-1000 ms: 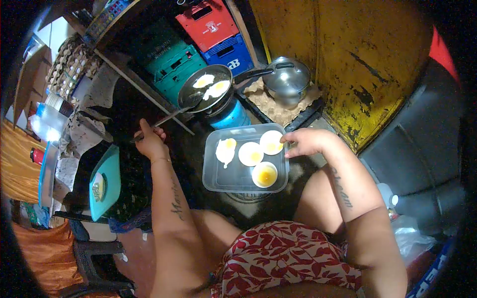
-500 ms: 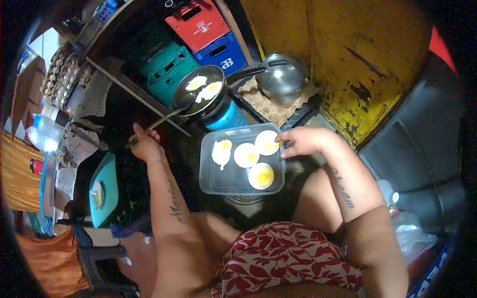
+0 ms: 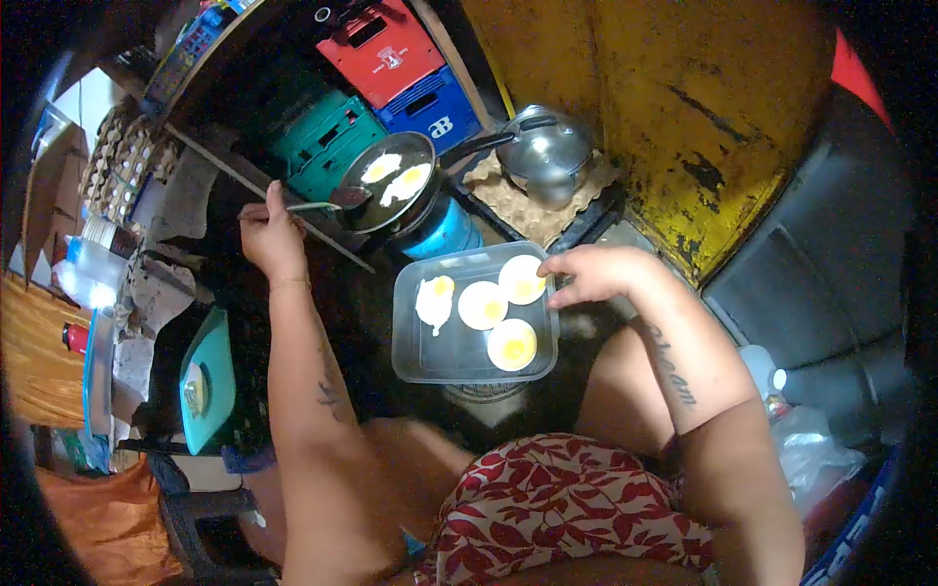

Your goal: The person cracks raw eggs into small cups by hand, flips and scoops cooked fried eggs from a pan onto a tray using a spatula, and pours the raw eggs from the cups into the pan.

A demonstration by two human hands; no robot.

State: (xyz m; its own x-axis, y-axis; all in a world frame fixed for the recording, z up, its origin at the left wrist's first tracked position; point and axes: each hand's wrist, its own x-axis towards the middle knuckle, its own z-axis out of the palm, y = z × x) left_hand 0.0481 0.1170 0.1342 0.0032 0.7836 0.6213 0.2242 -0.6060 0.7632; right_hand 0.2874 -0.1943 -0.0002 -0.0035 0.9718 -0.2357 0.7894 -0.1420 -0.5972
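My left hand (image 3: 274, 236) is closed around the handle of a spatula (image 3: 349, 198), whose blade meets the near left rim of a frying pan (image 3: 430, 154). Two fried eggs (image 3: 404, 183) lie in the oil of the pan, which sits over a blue stove (image 3: 445, 230). At the right, my right hand (image 3: 589, 274) grips the side wall of a clear plastic container (image 3: 410, 365), thumb and fingers at its rim. Inside the container are several fried eggs (image 3: 483, 306), one of them ragged in shape at the left.
A lidded metal pot (image 3: 543, 156) stands on cardboard (image 3: 542, 217) right of the pan, close to the pan's handle. Behind are red (image 3: 386, 59), blue (image 3: 428, 112) and green crates (image 3: 332, 146). Egg trays (image 3: 122, 166) and a turquoise lid (image 3: 213, 376) are at the left.
My left hand has risen, and the spatula has turned from slanting to nearly level, its blade now nearer the pan's left rim. My right hand and the container have barely moved.
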